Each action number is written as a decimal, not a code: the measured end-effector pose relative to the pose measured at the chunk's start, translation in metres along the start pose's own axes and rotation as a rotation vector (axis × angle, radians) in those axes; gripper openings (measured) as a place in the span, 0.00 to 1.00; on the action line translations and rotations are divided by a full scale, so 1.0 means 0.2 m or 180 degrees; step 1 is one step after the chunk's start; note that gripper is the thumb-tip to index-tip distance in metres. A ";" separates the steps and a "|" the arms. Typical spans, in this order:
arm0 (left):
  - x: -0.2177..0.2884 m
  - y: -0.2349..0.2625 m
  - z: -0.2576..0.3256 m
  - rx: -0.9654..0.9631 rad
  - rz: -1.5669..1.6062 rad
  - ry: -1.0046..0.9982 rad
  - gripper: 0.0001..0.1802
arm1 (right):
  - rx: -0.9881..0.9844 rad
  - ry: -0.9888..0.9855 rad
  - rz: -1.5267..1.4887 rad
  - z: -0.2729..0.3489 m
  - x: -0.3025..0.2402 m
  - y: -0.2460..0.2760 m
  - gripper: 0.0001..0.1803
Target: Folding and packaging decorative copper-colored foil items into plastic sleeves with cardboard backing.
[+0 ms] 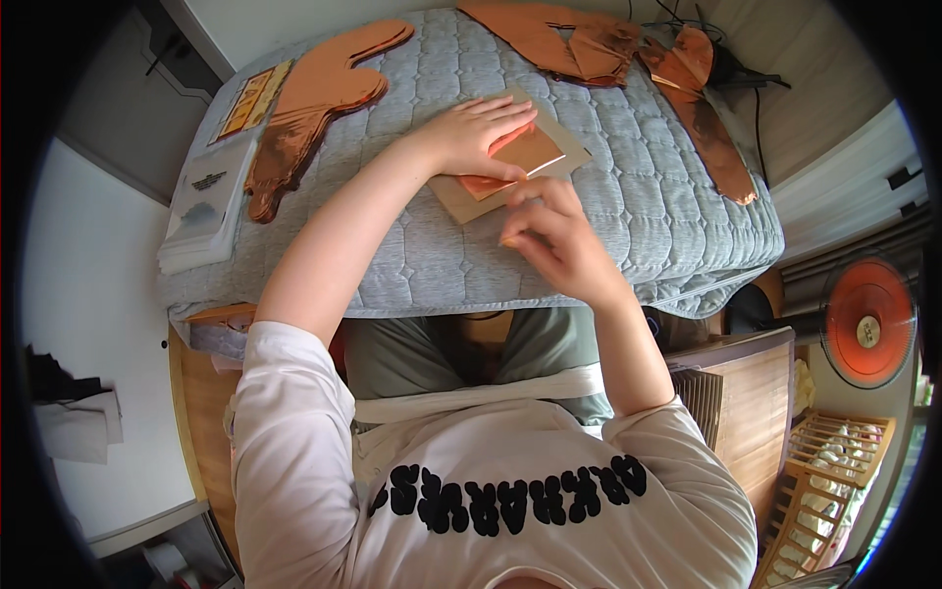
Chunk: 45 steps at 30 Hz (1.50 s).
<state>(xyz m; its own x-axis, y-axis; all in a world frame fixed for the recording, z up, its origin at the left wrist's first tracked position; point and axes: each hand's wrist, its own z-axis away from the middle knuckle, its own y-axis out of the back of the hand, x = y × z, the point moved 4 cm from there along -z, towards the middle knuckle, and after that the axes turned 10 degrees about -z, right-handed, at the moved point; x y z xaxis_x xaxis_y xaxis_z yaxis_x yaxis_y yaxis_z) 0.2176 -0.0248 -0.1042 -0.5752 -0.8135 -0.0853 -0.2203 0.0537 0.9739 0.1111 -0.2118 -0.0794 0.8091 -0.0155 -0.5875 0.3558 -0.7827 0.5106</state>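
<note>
On the quilted grey mattress (412,245) in front of me lies a beige-grey board (564,142). A flat, shiny copper-coloured square (535,152) with a thin white edge rests on it. My left hand (481,137) lies flat across the left side of the square, fingers stretched out and thumb spread toward its near edge. Close to the thumb tip, at the near corner of the square, is my right hand (551,231). Its fingers are curled into a pinch and slightly blurred. Whatever they hold, if anything, is too small to make out.
Copper-coloured foil-like stacks lie at left (329,83), and more copper-coloured pieces (589,49) lie at far right. A yellow-orange card (250,103) and clear plastic bags (201,216) sit at the left edge. Black cables (731,64) tangle at back right. An orange fan (868,329) stands right.
</note>
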 end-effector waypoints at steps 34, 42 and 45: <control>0.39 0.20 0.29 -0.0284 0.0330 -0.1145 0.67 | 0.0519 -0.1173 -0.0706 0.52 0.08 0.19 0.08; 0.39 0.34 0.51 0.1150 -0.0058 -0.1034 0.28 | 0.1328 -0.1754 -0.1533 0.65 0.13 0.12 0.02; 0.43 0.39 0.72 0.1112 0.0700 -0.0740 0.22 | 0.1491 -0.1759 -0.1663 0.70 0.11 0.11 0.03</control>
<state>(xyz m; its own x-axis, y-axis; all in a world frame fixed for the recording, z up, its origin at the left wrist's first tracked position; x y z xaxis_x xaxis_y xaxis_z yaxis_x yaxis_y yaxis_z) 0.0373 -0.0076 -0.0652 -0.7903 -0.6119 0.0316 -0.3023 0.4343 0.8485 0.0716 -0.3166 -0.1701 0.2132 0.2114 -0.9539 0.2903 -0.9459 -0.1448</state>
